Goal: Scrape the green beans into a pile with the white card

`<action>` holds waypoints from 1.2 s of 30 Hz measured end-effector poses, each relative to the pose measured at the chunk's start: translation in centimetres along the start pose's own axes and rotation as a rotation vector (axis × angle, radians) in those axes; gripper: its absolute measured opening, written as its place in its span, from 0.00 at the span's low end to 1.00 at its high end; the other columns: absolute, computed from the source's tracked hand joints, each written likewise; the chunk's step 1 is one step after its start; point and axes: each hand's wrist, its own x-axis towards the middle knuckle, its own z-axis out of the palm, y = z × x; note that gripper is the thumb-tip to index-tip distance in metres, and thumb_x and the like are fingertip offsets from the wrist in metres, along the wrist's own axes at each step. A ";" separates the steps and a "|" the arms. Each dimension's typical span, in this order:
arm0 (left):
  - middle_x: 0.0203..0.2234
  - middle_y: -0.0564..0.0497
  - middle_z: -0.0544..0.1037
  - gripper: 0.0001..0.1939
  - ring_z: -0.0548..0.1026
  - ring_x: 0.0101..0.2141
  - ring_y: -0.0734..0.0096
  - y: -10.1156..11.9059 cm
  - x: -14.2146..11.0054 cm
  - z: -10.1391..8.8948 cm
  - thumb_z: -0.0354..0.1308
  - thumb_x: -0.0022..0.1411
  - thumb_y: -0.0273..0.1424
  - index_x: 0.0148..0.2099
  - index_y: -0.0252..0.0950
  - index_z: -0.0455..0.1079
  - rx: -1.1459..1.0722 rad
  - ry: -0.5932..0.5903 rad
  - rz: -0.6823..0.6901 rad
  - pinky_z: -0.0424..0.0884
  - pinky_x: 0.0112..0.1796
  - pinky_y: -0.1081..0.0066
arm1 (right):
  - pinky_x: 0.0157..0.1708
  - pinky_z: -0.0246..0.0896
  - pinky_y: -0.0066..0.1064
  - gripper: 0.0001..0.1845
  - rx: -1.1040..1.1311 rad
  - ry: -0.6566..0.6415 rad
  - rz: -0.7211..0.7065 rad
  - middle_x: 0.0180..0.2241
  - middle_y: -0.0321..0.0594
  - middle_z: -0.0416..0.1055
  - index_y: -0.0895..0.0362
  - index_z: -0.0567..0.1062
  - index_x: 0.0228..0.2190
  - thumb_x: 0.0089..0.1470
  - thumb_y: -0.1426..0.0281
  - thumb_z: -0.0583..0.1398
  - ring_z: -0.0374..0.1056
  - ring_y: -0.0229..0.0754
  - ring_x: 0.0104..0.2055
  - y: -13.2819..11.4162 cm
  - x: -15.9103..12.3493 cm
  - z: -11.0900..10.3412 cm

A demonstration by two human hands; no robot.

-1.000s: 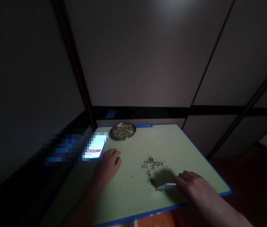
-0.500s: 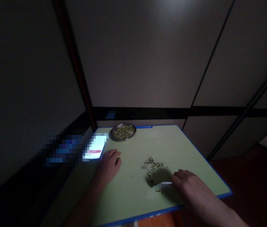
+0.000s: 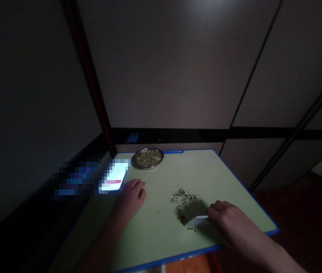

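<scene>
My right hand (image 3: 227, 220) pinches a thin white card-like piece (image 3: 200, 219), its lower edge tilted down at the table top. Beside that edge lies a scattered patch of small greenish-brown seeds or beans (image 3: 181, 196), with a few more just below the card. My left hand (image 3: 132, 195) rests on the table with its fingers loosely stretched out, holding nothing. Behind it stands a round metal dish (image 3: 147, 167) with a layer of similar small green and pale bits.
The pale green table (image 3: 195, 168) has a blue edge. A lit screen (image 3: 115, 175), partly blurred out, lies at its left side. Large cabinet panels (image 3: 166, 76) rise directly behind. Something orange (image 3: 191, 264) shows below the front edge.
The white card has tipped slightly, so more of its face shows. My right hand has shifted a little upward; my left hand stays in place.
</scene>
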 end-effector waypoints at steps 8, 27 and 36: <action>0.46 0.44 0.77 0.14 0.73 0.47 0.58 0.0 0.0 0.0 0.50 0.60 0.31 0.44 0.36 0.74 -0.011 -0.015 -0.005 0.66 0.52 0.58 | 0.37 0.55 0.34 0.09 -0.001 -0.016 -0.046 0.32 0.41 0.73 0.55 0.72 0.31 0.52 0.78 0.53 0.68 0.43 0.36 0.0 0.5 0.2; 0.45 0.44 0.77 0.14 0.73 0.47 0.59 -0.3 0.0 0.4 0.51 0.60 0.31 0.44 0.37 0.74 0.010 0.004 0.011 0.66 0.51 0.58 | 0.33 0.58 0.33 0.09 -0.113 -0.204 -0.071 0.34 0.46 0.78 0.56 0.75 0.35 0.53 0.64 0.62 0.74 0.48 0.37 0.4 6.4 0.1; 0.45 0.44 0.77 0.14 0.72 0.47 0.59 -0.4 0.0 0.5 0.51 0.60 0.31 0.45 0.36 0.74 0.007 0.002 0.016 0.66 0.52 0.58 | 0.32 0.60 0.33 0.14 -0.097 -0.320 -0.078 0.35 0.48 0.78 0.57 0.75 0.38 0.53 0.60 0.61 0.74 0.51 0.38 0.6 7.2 0.4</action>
